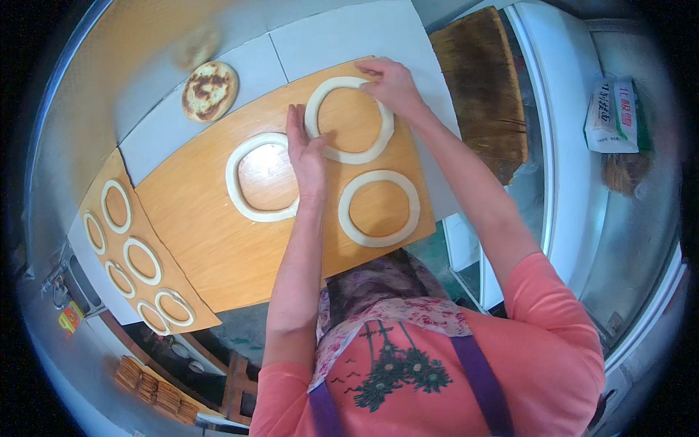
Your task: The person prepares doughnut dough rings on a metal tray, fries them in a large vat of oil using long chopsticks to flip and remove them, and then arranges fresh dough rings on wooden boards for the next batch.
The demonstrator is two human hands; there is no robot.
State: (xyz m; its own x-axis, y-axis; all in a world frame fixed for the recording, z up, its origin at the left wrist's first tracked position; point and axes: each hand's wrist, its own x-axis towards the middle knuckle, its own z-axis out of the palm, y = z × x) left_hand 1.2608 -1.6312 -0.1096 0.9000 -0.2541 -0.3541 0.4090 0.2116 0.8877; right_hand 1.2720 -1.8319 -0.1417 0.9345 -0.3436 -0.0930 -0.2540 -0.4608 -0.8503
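A pale dough ring (387, 130) lies at the far right of the wooden board (207, 211), between my two hands. My left hand (307, 156) is round its left side, fingers outside and thumb inside the loop. Across its upper right part, my right hand (393, 81) closes with thumb and fingers on the dough. Just left of my left wrist is a second dough ring (233, 177), partly covered by that hand and forearm. A third dough ring (344, 209) rests nearer to me at the board's right end.
A smaller board (149, 231) at the left carries several dough rings. A browned round flatbread (210, 91) sits on the white tiled counter (342, 40) behind. At the right are a dark wooden slab (480, 87), a white appliance (564, 95) and a printed bag (611, 116).
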